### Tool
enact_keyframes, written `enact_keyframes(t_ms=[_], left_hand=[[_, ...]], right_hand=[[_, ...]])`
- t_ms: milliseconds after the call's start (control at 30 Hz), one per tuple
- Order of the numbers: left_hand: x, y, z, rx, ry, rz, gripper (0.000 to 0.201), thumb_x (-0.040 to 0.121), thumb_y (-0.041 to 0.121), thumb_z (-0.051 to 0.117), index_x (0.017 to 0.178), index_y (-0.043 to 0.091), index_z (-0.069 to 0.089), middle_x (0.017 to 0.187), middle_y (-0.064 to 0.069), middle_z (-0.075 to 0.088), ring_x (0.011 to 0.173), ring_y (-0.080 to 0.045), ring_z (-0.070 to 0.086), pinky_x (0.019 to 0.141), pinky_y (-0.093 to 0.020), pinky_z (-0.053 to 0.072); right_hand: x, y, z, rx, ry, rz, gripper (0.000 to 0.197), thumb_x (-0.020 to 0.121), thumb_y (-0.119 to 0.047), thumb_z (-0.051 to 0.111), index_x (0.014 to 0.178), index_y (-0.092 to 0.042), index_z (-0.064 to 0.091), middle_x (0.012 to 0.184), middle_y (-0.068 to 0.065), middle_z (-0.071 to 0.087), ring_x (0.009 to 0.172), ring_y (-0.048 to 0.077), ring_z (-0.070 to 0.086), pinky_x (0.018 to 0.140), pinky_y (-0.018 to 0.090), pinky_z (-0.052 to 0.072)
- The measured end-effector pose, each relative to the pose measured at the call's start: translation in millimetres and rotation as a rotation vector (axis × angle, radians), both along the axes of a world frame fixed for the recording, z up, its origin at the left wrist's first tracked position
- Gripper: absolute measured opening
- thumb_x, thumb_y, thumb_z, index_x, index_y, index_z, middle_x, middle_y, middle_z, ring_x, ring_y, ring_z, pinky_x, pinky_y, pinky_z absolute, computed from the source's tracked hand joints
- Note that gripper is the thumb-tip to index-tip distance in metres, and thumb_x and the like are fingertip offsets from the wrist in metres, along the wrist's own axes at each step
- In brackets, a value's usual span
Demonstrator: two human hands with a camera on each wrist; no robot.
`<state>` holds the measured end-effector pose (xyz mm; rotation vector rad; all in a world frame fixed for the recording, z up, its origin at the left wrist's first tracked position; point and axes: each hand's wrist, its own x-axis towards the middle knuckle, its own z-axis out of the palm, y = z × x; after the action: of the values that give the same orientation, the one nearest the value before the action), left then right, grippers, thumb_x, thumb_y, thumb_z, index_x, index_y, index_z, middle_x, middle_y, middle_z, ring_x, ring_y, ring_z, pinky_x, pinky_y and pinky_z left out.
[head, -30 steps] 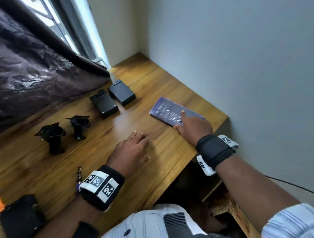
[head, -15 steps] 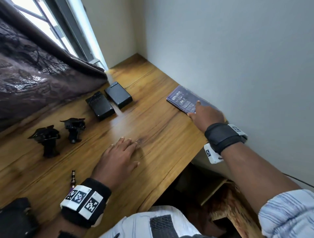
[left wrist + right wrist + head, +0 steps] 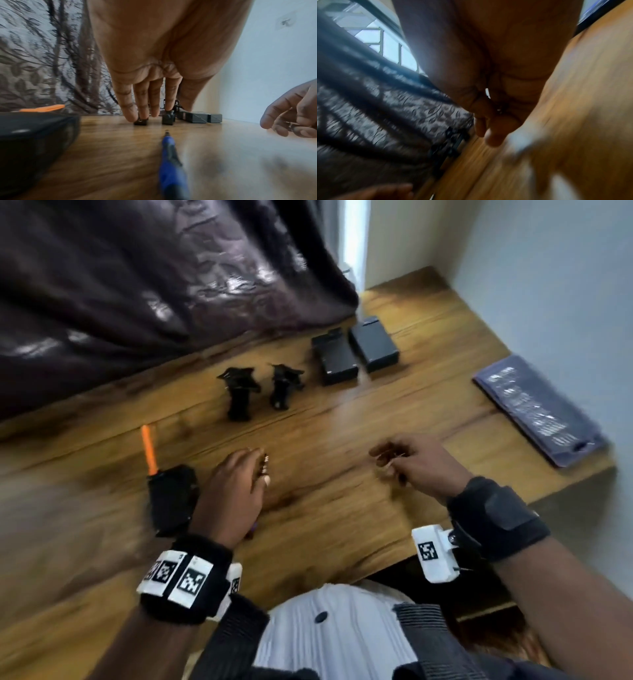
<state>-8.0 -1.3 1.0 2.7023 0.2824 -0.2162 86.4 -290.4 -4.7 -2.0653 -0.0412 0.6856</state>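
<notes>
Small metal bit (image 3: pixel 292 126) is being pinched between the thumb and curled fingers of the right hand (image 3: pixel 421 467), which is hovering just above the wooden desk (image 3: pixel 325 518) near its front edge. To the left of that grip, well apart from it, the left hand (image 3: pixel 233 491) is hanging palm-down with its fingers straight and pressed together, holding nothing; whether the fingertips are touching the desk cannot be told. A blue-handled precision screwdriver (image 3: pixel 169 162) is lying flat on the desk directly beneath the left palm, its tip pointing away from the person. Just to the left of the left hand, a black pouch (image 3: pixel 173 498) is resting on the desk, with an orange stick-shaped tool (image 3: pixel 149 450) poking out past its far end. Farther out, beyond the left fingertips, two small black clamp-like parts (image 3: pixel 239 392) are standing side by side. Beyond the gap between the hands, two black rectangular boxes (image 3: pixel 337 359) are lying next to each other. Past the right hand and to its right, a flat purple-tinted case of bits (image 3: pixel 537 412) is lying beside the pale wall (image 3: pixel 548 285). A dark patterned curtain (image 3: pixel 137 285) is hanging along the desk's far-left side.
</notes>
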Motion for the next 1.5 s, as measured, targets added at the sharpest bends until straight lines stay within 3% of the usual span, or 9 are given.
enact_keyframes(t_ms=[167, 267, 467, 600, 767, 867, 1000, 1300, 1500], left_hand=[[-16, 13, -8, 0.080, 0.075, 0.071, 0.048, 0.097, 0.046, 0.066, 0.129, 0.011, 0.060, 0.129, -0.016, 0.061, 0.120, -0.036, 0.059, 0.099, -0.044, 0.048], [-1, 6, -15, 0.198, 0.101, 0.037, 0.058, 0.094, 0.061, 0.062, 0.122, 0.010, 0.056, 0.120, -0.016, 0.062, 0.114, -0.036, 0.060, 0.094, -0.045, 0.050], [12, 10, -34, 0.116, 0.120, 0.008, 0.034, 0.107, 0.032, 0.052, 0.128, 0.006, 0.050, 0.125, -0.018, 0.062, 0.111, -0.038, 0.065, 0.084, -0.046, 0.051], [8, 32, -11, -0.186, 0.076, -0.044, 0.024, 0.110, 0.032, 0.042, 0.122, 0.013, 0.051, 0.107, -0.011, 0.069, 0.092, -0.032, 0.065, 0.071, -0.041, 0.047], [-18, 64, 39, -0.839, -0.174, 0.038, 0.024, 0.110, 0.022, 0.038, 0.125, 0.025, 0.057, 0.080, -0.001, 0.059, 0.066, -0.018, 0.053, 0.065, -0.050, 0.050], [-31, 82, 66, -1.015, -0.302, -0.012, 0.023, 0.109, 0.033, 0.040, 0.112, 0.025, 0.061, 0.078, 0.001, 0.051, 0.064, -0.012, 0.043, 0.057, -0.029, 0.038], [-45, 104, 96, -1.118, -0.446, -0.078, 0.025, 0.107, 0.040, 0.044, 0.110, 0.023, 0.061, 0.072, -0.003, 0.045, 0.052, -0.003, 0.036, 0.047, -0.015, 0.030], [-68, 153, 128, -0.997, -0.659, -0.187, 0.029, 0.104, 0.035, 0.047, 0.116, 0.015, 0.064, 0.065, 0.004, 0.049, 0.051, -0.002, 0.038, 0.052, -0.012, 0.032], [-70, 163, 125, -0.990, -0.670, -0.246, 0.020, 0.105, 0.031, 0.048, 0.100, 0.040, 0.065, 0.063, -0.004, 0.047, 0.052, -0.002, 0.039, 0.052, -0.013, 0.033]], right_hand=[[-26, 64, -7, 0.064, 0.034, 0.172, 0.037, 0.092, 0.016, 0.050, 0.112, -0.009, 0.068, 0.092, 0.012, 0.075, 0.078, 0.026, 0.073, 0.074, 0.038, 0.063], [-40, 89, -3, 0.060, 0.038, 0.118, 0.021, 0.093, 0.003, 0.063, 0.108, -0.010, 0.068, 0.084, 0.008, 0.078, 0.079, 0.025, 0.075, 0.065, 0.035, 0.063], [-63, 113, 6, 0.132, 0.048, -0.085, 0.005, 0.090, 0.002, 0.069, 0.089, 0.001, 0.065, 0.077, 0.018, 0.075, 0.072, 0.034, 0.075, 0.069, 0.046, 0.064], [-73, 120, 30, 0.316, 0.056, -0.208, 0.006, 0.096, 0.006, 0.060, 0.095, 0.005, 0.066, 0.088, 0.024, 0.074, 0.084, 0.035, 0.075, 0.077, 0.042, 0.063], [-80, 143, 81, 0.493, -0.152, -0.251, 0.005, 0.090, 0.001, 0.069, 0.088, -0.002, 0.072, 0.092, 0.016, 0.069, 0.090, 0.030, 0.073, 0.074, 0.040, 0.062], [-85, 170, 117, 0.542, -0.315, -0.191, 0.007, 0.086, -0.002, 0.073, 0.090, -0.007, 0.076, 0.087, 0.011, 0.072, 0.079, 0.021, 0.068, 0.067, 0.036, 0.061], [-96, 213, 155, 0.680, -0.424, -0.126, 0.018, 0.078, -0.012, 0.075, 0.094, -0.003, 0.074, 0.083, 0.016, 0.074, 0.075, 0.025, 0.071, 0.070, 0.038, 0.062], [-109, 271, 198, 0.773, -0.486, -0.037, 0.015, 0.088, -0.012, 0.068, 0.096, 0.001, 0.069, 0.085, 0.013, 0.077, 0.077, 0.027, 0.076, 0.069, 0.037, 0.063], [-108, 279, 202, 0.663, -0.516, 0.006, 0.010, 0.090, -0.008, 0.069, 0.095, 0.000, 0.071, 0.081, 0.012, 0.076, 0.076, 0.027, 0.076, 0.069, 0.034, 0.064]])
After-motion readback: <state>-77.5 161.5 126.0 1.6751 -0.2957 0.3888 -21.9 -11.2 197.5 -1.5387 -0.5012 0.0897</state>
